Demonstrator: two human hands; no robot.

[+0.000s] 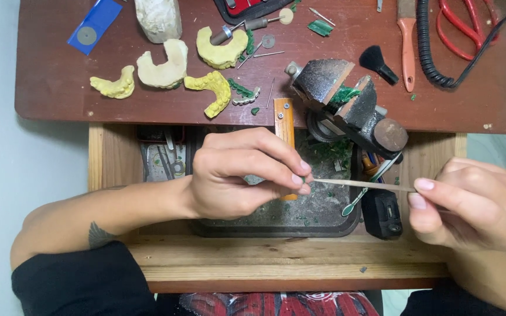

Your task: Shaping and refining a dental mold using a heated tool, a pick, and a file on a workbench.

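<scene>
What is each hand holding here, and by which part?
The right hand pinches a thin pale stick at its right end. The left hand pinches something small at the stick's other tip; it is too hidden to identify.

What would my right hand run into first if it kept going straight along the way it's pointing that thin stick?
The right hand points left along the thin stick. Going straight on, it would likely meet the left hand first, at the fingertips pinching the stick's far end. Depth looks about equal.
</scene>
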